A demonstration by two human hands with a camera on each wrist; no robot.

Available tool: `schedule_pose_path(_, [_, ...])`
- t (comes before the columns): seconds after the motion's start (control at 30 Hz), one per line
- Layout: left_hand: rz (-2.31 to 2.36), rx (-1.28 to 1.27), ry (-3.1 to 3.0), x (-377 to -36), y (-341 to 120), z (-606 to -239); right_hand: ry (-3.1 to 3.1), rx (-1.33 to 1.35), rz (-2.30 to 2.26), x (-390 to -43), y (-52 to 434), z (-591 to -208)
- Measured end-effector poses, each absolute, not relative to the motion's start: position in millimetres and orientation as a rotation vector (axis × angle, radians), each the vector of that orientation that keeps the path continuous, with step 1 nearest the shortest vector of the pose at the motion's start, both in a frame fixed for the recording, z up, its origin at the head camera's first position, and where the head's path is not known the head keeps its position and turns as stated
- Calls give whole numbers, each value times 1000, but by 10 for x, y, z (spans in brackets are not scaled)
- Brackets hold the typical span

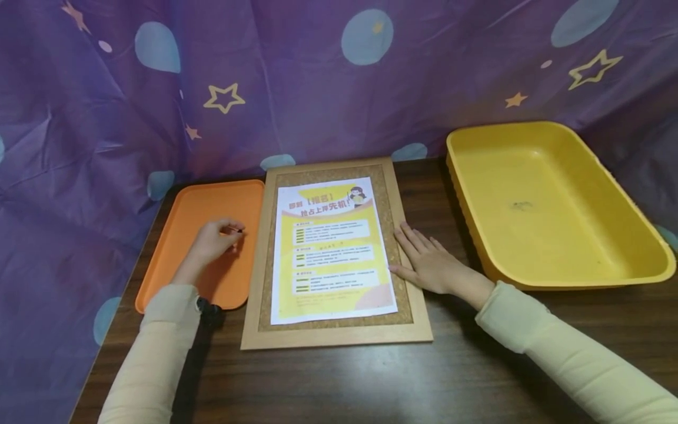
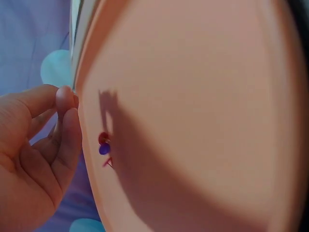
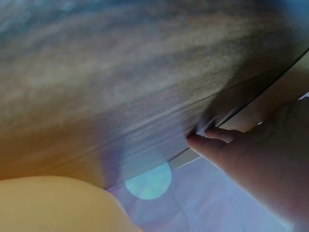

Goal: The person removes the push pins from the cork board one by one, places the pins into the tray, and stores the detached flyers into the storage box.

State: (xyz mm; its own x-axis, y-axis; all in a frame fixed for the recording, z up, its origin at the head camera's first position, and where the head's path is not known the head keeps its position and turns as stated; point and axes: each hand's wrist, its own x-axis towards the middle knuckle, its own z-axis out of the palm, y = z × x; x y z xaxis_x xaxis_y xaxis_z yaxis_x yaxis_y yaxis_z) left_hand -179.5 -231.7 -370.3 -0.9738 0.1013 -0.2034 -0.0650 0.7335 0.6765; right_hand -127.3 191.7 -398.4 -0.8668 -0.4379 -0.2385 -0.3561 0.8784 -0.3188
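Observation:
A corkboard (image 1: pixel 339 337) with a light wooden frame lies on the table, bearing a yellow and white printed poster (image 1: pixel 333 277). To its left is an orange tray (image 1: pixel 180 235). Above that tray my left hand (image 1: pixel 214 240) pinches a small dark pin between thumb and index finger; most of it is hidden by the fingertips. In the left wrist view, several small pins (image 2: pixel 104 148), red, purple and pink, lie on the tray near the hand's shadow. My right hand (image 1: pixel 431 265) rests with fingers extended on the board's right frame, its thumb by the poster's edge.
A large yellow bin (image 1: pixel 556 218) stands on the right of the dark wooden table (image 1: pixel 339 383). Behind the table hangs a purple curtain (image 1: pixel 307 76) with stars and blue circles. The tray's right edge meets the corkboard's left side.

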Motion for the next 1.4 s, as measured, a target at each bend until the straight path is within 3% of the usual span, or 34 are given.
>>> schedule_pose_path(1.4, [957,5,2631,-1817,-2359,-3802,2737,-581,-369,-1282,1911,-3999])
